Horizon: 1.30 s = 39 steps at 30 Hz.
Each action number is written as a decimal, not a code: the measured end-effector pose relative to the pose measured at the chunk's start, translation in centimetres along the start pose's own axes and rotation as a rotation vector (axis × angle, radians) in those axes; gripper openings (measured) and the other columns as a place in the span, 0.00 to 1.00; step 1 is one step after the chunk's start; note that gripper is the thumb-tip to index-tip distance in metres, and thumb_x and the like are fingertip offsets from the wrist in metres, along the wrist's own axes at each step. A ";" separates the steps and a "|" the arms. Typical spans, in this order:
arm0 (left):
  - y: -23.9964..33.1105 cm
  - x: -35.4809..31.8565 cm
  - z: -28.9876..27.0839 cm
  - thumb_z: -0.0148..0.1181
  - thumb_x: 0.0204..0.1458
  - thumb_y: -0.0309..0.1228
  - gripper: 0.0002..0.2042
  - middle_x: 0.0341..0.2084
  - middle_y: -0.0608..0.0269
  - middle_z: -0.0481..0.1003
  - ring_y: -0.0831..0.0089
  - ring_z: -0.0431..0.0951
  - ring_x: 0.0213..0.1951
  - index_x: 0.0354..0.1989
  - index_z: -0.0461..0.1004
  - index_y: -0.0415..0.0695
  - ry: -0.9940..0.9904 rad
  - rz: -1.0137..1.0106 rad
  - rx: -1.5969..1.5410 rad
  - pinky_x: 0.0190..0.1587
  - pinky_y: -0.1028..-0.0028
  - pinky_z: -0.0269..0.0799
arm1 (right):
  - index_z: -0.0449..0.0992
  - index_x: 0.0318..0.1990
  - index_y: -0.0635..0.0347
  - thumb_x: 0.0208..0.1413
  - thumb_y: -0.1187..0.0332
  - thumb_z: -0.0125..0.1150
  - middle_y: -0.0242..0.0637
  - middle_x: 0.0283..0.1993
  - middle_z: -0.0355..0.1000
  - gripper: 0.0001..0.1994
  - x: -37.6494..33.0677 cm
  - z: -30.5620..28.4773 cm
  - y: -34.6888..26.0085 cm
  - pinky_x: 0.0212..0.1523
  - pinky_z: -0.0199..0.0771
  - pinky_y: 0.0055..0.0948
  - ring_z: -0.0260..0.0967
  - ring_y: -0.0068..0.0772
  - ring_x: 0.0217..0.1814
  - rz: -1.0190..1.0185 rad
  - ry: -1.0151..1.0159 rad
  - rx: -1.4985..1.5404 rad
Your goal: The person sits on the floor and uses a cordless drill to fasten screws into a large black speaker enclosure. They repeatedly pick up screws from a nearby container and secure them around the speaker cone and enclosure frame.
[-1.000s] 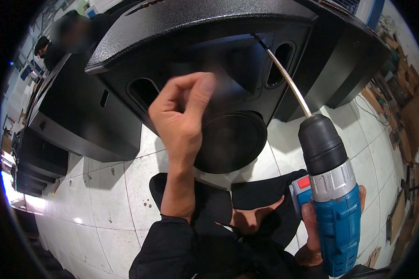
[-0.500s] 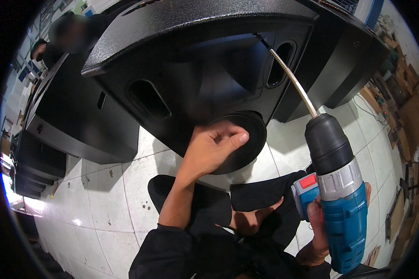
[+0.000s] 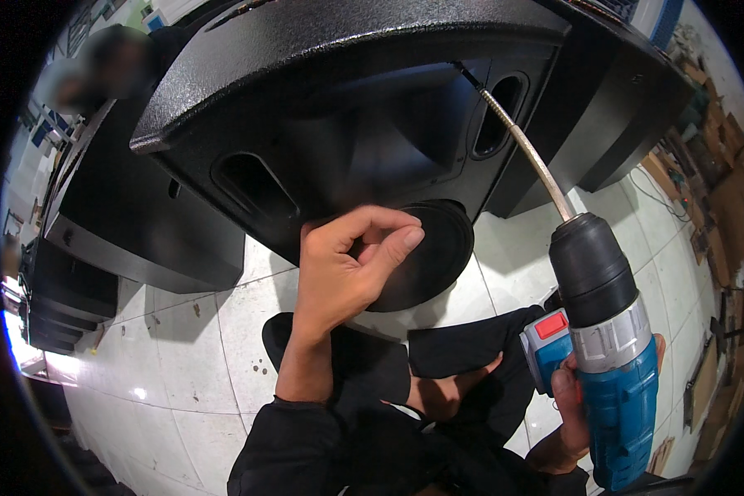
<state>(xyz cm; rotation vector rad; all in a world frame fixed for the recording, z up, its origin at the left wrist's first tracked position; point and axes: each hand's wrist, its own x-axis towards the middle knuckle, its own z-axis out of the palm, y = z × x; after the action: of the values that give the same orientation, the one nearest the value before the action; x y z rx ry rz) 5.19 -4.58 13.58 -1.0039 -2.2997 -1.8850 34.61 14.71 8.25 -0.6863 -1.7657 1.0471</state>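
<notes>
Right grip: my right hand (image 3: 572, 417) is clamped round the blue cordless drill (image 3: 620, 413), low at the right.
Left grip: my bare left hand (image 3: 343, 260) hangs before the speaker cabinet (image 3: 331, 50), thumb and forefinger tips brought near each other; I cannot tell whether they meet or pinch something small.
Drill position: off the white tiled floor (image 3: 182, 364), nose pointing away from me, right of my black trousers (image 3: 471, 335); its battery pack (image 3: 547, 347) juts to the left.
Driver shaft: the long metal shaft (image 3: 527, 151) runs up and leftward from the black chuck (image 3: 591, 260), past the right handle recess (image 3: 498, 112); I cannot tell whether its dark tip touches the cabinet.
Drill handling: I judge it fairly heavy, stiff and nose-awkward with that long shaft; the handle is the place to hold, well clear of the chuck.
Cabinet handling: bulky and rigid, probably heavy, its textured shell likely not slippery; I would take it by the right recess and the left handle recess (image 3: 256, 186).
Round black disc: this piece (image 3: 438, 264) shows behind my left hand; its rim looks stiff.
Neighbours: more black cabinets (image 3: 132, 215) stand at both sides.
</notes>
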 end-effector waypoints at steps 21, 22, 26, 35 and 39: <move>-7.5 -7.5 4.9 0.61 0.51 0.27 0.06 0.18 0.73 0.73 0.88 0.64 0.22 0.34 0.80 0.39 -0.573 -0.459 -0.087 0.25 0.81 0.59 | 0.68 0.48 0.71 0.32 0.63 0.69 0.48 0.33 0.70 0.32 1.4 0.4 0.3 0.34 0.67 0.41 0.66 0.41 0.29 0.165 -0.130 0.265; -8.0 -8.1 5.1 0.61 0.51 0.27 0.06 0.18 0.74 0.73 0.88 0.64 0.22 0.34 0.80 0.39 -0.581 -0.459 -0.069 0.25 0.81 0.59 | 0.68 0.48 0.71 0.32 0.63 0.69 0.48 0.32 0.70 0.32 1.7 0.7 0.3 0.33 0.67 0.41 0.66 0.41 0.28 0.178 -0.139 0.306; -11.2 -11.5 5.5 0.59 0.52 0.26 0.07 0.22 0.71 0.74 0.87 0.66 0.25 0.36 0.79 0.38 -0.606 -0.436 -0.081 0.28 0.80 0.62 | 0.69 0.47 0.72 0.32 0.64 0.69 0.48 0.31 0.70 0.32 1.9 0.1 1.2 0.32 0.67 0.40 0.66 0.41 0.27 0.277 -0.174 0.474; -19.5 -22.1 3.1 0.57 0.56 0.34 0.12 0.28 0.70 0.72 0.83 0.71 0.31 0.43 0.73 0.39 -0.843 -1.213 -0.809 0.35 0.80 0.69 | 0.69 0.46 0.73 0.31 0.65 0.69 0.48 0.29 0.70 0.31 0.9 2.3 8.3 0.30 0.68 0.39 0.66 0.40 0.25 0.703 -0.291 0.752; -21.8 -26.1 2.2 0.55 0.57 0.32 0.13 0.37 0.68 0.71 0.81 0.72 0.38 0.47 0.70 0.41 -0.771 -1.291 -1.215 0.43 0.81 0.69 | 0.69 0.46 0.74 0.30 0.65 0.69 0.48 0.28 0.70 0.31 0.4 4.2 12.5 0.29 0.68 0.39 0.66 0.40 0.23 0.919 -0.382 0.847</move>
<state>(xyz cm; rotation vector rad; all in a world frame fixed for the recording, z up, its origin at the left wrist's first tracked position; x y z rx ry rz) 16.55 -16.43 -16.34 0.1626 -1.9945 -4.3560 30.67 19.54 -3.37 -0.7644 -1.0423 2.4789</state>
